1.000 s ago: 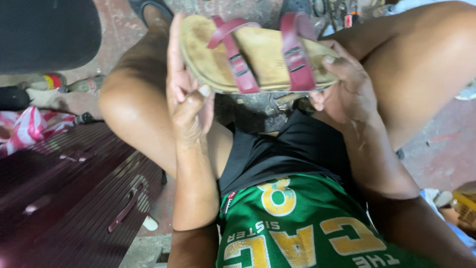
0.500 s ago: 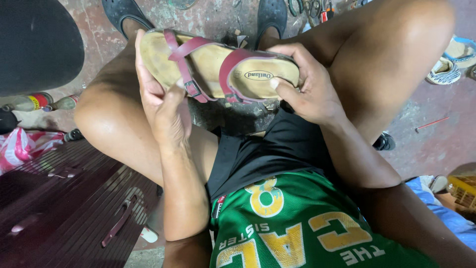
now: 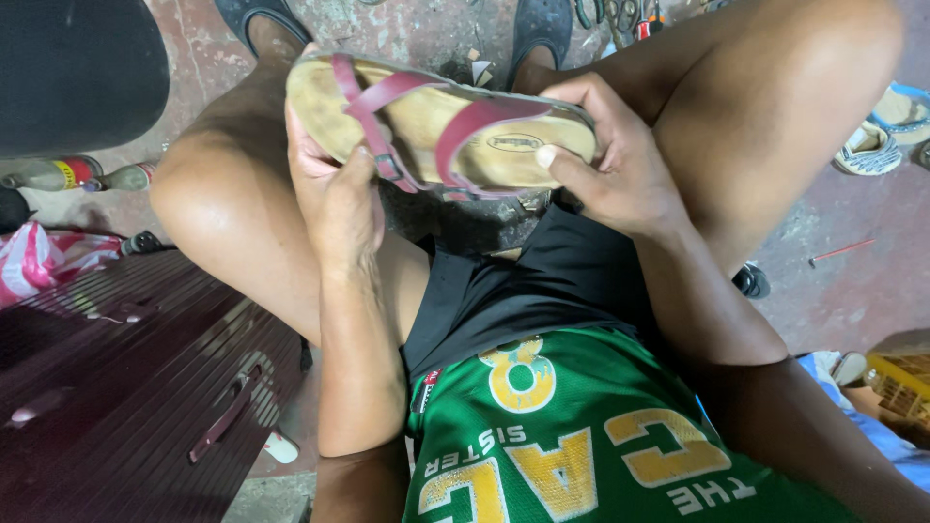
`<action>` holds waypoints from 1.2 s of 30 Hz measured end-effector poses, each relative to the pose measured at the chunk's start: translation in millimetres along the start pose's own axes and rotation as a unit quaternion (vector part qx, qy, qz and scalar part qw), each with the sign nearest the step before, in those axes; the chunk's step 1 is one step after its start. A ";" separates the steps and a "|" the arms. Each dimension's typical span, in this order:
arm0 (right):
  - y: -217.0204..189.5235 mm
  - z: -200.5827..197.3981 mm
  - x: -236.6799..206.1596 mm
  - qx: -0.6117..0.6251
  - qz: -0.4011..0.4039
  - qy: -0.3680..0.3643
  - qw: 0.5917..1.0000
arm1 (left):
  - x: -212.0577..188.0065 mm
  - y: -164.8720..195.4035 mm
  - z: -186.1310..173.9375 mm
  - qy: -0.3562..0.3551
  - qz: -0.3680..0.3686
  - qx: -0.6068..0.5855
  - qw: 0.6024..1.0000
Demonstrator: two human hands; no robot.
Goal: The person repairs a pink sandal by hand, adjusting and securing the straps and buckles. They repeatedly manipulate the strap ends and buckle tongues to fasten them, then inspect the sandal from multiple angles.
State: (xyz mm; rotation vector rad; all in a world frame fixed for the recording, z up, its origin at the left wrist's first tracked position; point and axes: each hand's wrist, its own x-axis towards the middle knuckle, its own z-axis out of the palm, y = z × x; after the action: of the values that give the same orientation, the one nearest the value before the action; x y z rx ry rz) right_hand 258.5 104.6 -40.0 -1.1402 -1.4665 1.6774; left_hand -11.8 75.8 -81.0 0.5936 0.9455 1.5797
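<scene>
A tan sandal (image 3: 426,126) with dark red straps lies footbed-up between my knees, held level above my lap. My left hand (image 3: 334,194) grips its toe end from below, thumb on the front strap. At the heel end, my right hand (image 3: 615,169) clasps the sandal, thumb pressed on the footbed beside the oval label. Both my feet in dark slippers rest on the stained concrete floor beyond it.
A dark red slatted bench (image 3: 126,378) stands at my left. Bottles (image 3: 68,174) and a pink-and-white bag (image 3: 39,261) lie on the floor at far left. A black round seat (image 3: 77,68) is at top left. Other footwear (image 3: 882,136) and hand tools (image 3: 620,15) lie at right.
The sandal has been turned and lowered toward my lap. My left hand, earlier flat and upright beside it, now grips the toe end. My right hand slid onto the heel.
</scene>
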 end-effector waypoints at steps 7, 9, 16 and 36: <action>-19.7 13.6 -8.5 0.027 -0.097 -0.022 0.995 | 4.5 0.3 -12.8 0.039 -0.078 -0.117 0.989; -24.2 11.2 -10.2 0.063 -0.119 -0.044 0.990 | 6.2 -0.6 -11.8 0.040 -0.097 -0.123 0.987; -18.5 -2.0 -13.3 0.058 -0.062 -0.041 0.996 | 6.3 -0.8 -2.8 0.034 -0.107 -0.123 0.986; 54.1 53.6 6.3 0.078 0.249 0.006 0.965 | -36.7 88.0 -46.2 0.161 0.236 0.532 0.797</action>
State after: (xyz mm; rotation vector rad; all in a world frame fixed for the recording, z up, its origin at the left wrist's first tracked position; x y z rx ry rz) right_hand 212.0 76.8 -93.9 -1.5129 -1.0653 2.0699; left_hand -89.5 25.8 -29.2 1.4541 2.1052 1.4719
